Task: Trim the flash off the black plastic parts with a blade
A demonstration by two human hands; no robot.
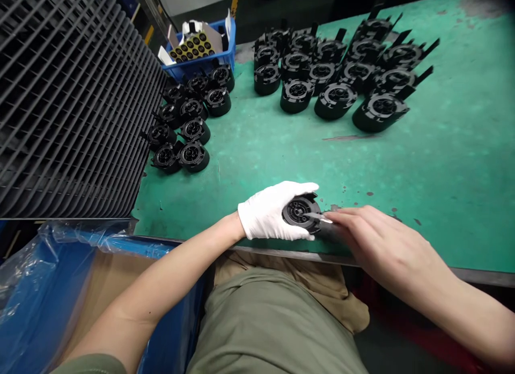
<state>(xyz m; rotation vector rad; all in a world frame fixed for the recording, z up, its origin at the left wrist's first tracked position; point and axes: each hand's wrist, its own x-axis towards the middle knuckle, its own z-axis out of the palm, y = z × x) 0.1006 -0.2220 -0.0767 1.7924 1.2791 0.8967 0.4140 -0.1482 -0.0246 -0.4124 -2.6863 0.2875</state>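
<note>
Rows of black moulded parts (336, 100) on a green workbench (450, 170) — grey slatted rack (68, 100), blue crate (227, 49) beside

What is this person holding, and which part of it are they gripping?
The white-gloved left hand grips a round black plastic part by its rim. The bare right hand seems to pinch a small shiny blade against its face.
</note>
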